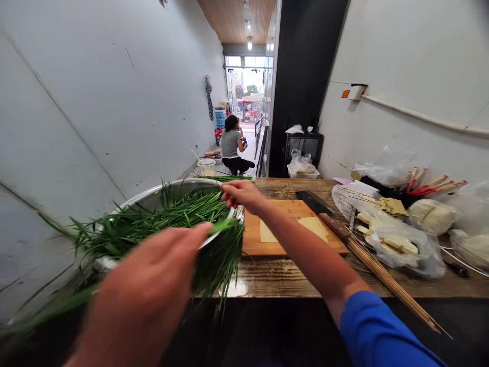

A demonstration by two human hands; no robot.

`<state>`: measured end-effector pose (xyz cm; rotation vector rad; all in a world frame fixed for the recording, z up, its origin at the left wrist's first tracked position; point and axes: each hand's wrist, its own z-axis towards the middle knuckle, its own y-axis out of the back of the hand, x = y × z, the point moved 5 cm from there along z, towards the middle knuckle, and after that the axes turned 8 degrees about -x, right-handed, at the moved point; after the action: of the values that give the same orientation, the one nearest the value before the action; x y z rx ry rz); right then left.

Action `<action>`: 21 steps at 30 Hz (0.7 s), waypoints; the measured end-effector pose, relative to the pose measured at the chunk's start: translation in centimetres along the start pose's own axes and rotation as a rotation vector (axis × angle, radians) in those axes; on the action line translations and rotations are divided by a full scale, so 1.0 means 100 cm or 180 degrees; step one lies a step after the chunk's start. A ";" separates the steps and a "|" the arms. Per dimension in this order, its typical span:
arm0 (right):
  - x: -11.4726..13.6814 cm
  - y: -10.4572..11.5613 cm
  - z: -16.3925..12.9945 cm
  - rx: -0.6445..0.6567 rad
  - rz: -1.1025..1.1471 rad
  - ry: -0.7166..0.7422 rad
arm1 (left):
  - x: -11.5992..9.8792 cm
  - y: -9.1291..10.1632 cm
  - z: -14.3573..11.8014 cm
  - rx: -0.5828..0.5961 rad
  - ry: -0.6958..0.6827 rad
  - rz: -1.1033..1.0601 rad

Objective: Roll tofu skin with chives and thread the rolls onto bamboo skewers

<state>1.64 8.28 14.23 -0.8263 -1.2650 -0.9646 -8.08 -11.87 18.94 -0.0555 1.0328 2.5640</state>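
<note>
Both of my hands are at the greens. My left hand, near and blurred by motion, is clenched around a bunch of stalks; their pale green ends stick out past my thumb, while blurred blades trail away below at the far left. My right hand reaches across to the near right part of the basin's edge, fingers curled with their tips close together against the leaves; I cannot tell whether a stalk is pinched between them.

Most of the long green leaves lie heaped in the wide metal basin, spilling over its rim on the left and hanging down on the right beside the cutting board. On that board, partly behind my right forearm, lie thin pale yellow sheets. A cleaver rests across the board's right side, its dark blade pointing away from me, and thin wooden skewers lie fanned just beside it, jutting past the edge of the wooden table. Farther right, clear plastic partly covers pale yellow pieces, with red-marked sticks behind. Well beyond the table, another person squats.
</note>
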 end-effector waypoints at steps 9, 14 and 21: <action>-0.022 0.141 -0.110 0.0030 -0.2236 0.1220 | -0.064 -0.199 0.027 0.1776 -0.0504 -0.0405; -0.073 0.138 -0.103 -0.0194 -0.3202 0.1319 | -0.042 -0.250 0.030 0.1931 -0.0676 -0.1127; -0.092 0.116 -0.087 0.0001 -0.3780 0.1250 | -0.017 -0.254 0.025 0.1968 -0.0515 -0.1167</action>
<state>15.29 6.03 4.17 0.2351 -1.3630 -1.9305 2.76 6.04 4.29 0.1138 1.5352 1.8114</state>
